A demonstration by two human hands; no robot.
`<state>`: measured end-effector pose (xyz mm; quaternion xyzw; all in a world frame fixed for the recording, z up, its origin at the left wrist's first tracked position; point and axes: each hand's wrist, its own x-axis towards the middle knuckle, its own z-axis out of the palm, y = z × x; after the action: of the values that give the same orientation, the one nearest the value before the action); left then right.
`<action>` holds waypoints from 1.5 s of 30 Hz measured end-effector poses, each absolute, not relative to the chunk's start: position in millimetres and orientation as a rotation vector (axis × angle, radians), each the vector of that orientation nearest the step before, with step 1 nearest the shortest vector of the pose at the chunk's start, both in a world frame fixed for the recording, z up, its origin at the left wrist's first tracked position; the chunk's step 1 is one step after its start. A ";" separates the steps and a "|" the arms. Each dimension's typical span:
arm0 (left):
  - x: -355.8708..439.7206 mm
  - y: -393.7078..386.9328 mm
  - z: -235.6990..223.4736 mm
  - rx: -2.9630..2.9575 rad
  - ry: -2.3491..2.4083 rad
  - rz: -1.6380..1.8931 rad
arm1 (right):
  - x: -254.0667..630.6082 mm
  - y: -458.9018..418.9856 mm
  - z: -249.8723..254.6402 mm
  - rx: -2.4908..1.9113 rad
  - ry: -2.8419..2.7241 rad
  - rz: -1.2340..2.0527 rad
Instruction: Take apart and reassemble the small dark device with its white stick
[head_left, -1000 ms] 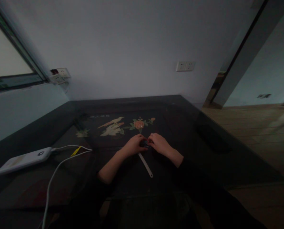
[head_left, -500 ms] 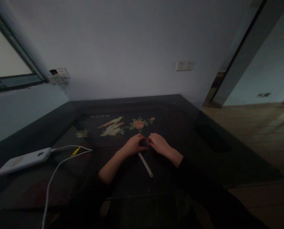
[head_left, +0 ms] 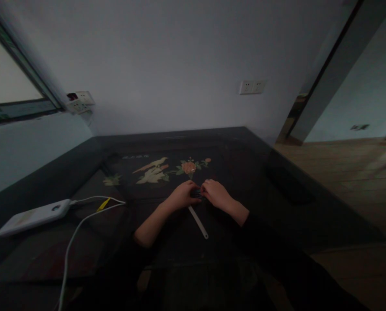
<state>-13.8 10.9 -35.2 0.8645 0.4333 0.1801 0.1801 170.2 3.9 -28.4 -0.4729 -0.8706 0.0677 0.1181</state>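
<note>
A slim white handle (head_left: 198,222) with a small hole at its near end lies slanted on the dark tabletop, its far end running under my left hand (head_left: 183,195). Between my hands a small thing with pale, thin stripes (head_left: 197,194) shows; whether it joins the handle is hard to make out. My left hand curls its thumb and fingers around the left side of the striped thing. From the right, my right hand (head_left: 215,193) has its fingertips pinched together at its other side. The fingers hide most of it, and the picture is dim.
The dark table (head_left: 238,151) bears a bird-and-flower picture (head_left: 154,170). At left lies a white power bank (head_left: 34,217) with a white cable (head_left: 68,248) and yellow tag (head_left: 103,204). A dark flat object (head_left: 290,185) lies at right. Wall sockets (head_left: 252,87) are beyond.
Hardly anything differs. My hands stay in the same place around the striped thing, with only a slight shift of the fingers. The view has tilted a little.
</note>
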 end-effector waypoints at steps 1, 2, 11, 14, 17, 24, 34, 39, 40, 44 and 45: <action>-13.7 10.9 -35.1 2.443 1.221 0.513 | 169.6 2.7 -27.2 -1.386 -2.551 0.182; -13.7 11.0 -35.1 2.444 1.218 0.515 | 169.0 1.7 -26.1 -1.391 -2.557 0.164; -15.5 13.4 -40.4 2.433 1.181 0.563 | 169.7 1.4 -27.3 -1.410 -2.518 0.217; -15.6 13.2 -39.7 2.417 1.189 0.553 | 170.4 1.8 -28.7 -1.409 -2.497 0.227; -15.1 12.5 -38.4 2.420 1.179 0.564 | 169.5 1.0 -28.1 -1.407 -2.495 0.200; -15.5 12.3 -38.9 2.416 1.173 0.562 | 168.9 -2.0 -22.1 -1.424 -2.490 0.221; -17.0 13.5 -41.6 2.452 1.161 0.570 | 168.8 -1.7 -23.7 -1.426 -2.466 0.223; -16.1 14.0 -42.1 2.447 1.172 0.571 | 168.7 -1.6 -24.6 -1.440 -2.451 0.228; -15.9 13.9 -42.1 2.442 1.178 0.571 | 168.6 -1.7 -24.8 -1.441 -2.443 0.227; -15.1 12.2 -41.3 2.430 1.176 0.575 | 168.2 -1.5 -25.5 -1.437 -2.396 0.235; -14.9 11.6 -41.0 2.427 1.170 0.579 | 168.5 -1.2 -25.5 -1.432 -2.378 0.243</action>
<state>-14.9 11.6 -41.0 0.8644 0.4166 0.2062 0.1915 168.5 -1.2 -25.5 -0.5059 -0.8400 0.0859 0.1764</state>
